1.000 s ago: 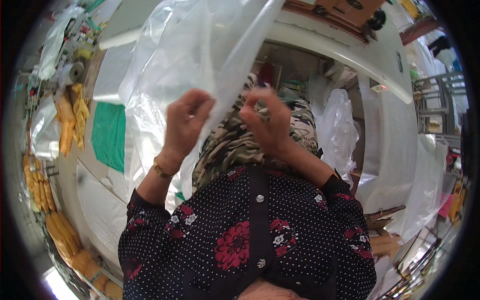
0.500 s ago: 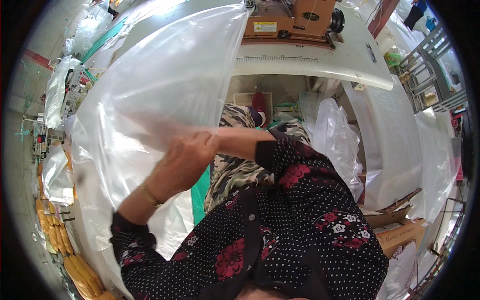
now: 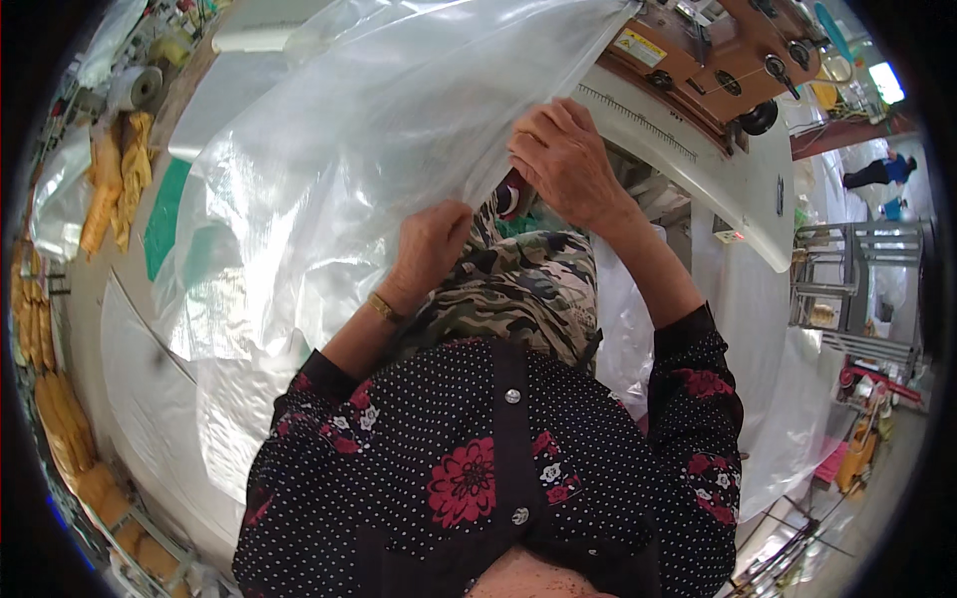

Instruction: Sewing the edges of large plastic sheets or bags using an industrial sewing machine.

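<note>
A large, clear plastic sheet [image 3: 299, 179] spreads over the left of the view and runs up to a brown sewing machine [image 3: 713, 65] on a white table [image 3: 743, 184]. My right hand [image 3: 563, 159] pinches the sheet's edge a short way in front of the machine. Nearer to me, my left hand [image 3: 434, 244] is closed on the same edge, lower down. Between the two hands that edge runs slantwise. The machine's needle area is partly hidden by the top rim of the picture.
Yellow-orange bundles [image 3: 65, 419] line the far left. A green cloth piece [image 3: 167, 219] shows beside the sheet. At right stands a grey metal rack [image 3: 847, 274], with another person [image 3: 882, 171] beyond it. More clear plastic [image 3: 628, 339] hangs below the table.
My hands, crossed over each other before, have parted. The right one has moved rightward and up along the sheet's edge. My view has turned, so the machine appears further right.
</note>
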Demonstrator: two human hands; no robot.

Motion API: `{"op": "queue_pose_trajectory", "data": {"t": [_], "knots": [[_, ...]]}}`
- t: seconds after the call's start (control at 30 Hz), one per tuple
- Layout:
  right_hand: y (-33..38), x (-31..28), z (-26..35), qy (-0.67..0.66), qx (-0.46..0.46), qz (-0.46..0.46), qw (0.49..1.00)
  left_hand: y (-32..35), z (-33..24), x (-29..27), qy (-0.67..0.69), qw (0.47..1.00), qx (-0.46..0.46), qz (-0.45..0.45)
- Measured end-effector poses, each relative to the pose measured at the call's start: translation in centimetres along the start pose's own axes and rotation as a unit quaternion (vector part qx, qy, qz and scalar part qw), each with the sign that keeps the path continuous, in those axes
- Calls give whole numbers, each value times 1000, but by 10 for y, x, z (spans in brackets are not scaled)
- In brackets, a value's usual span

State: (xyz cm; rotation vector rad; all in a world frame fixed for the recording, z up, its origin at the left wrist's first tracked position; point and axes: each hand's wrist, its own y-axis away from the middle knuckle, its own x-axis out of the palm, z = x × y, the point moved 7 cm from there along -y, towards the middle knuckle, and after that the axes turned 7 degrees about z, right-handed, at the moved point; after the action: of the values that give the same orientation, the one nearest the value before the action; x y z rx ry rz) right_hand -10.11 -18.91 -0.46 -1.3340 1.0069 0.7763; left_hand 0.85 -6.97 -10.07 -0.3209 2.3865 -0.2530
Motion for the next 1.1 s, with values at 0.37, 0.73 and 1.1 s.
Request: {"op": "queue_pose_trajectory", "data": {"t": [0.37,0.73,1.1], "knots": [[2,28,17,-75,-42,106,991,15,19,5,326,919,-220,7],[-2,14,21,-32,-89,63,993,6,-20,-17,115,987,-70,-90],[-12,-16,-40,-46,-50,53,996,2,-40,-37,20,996,-11,-87]]}}
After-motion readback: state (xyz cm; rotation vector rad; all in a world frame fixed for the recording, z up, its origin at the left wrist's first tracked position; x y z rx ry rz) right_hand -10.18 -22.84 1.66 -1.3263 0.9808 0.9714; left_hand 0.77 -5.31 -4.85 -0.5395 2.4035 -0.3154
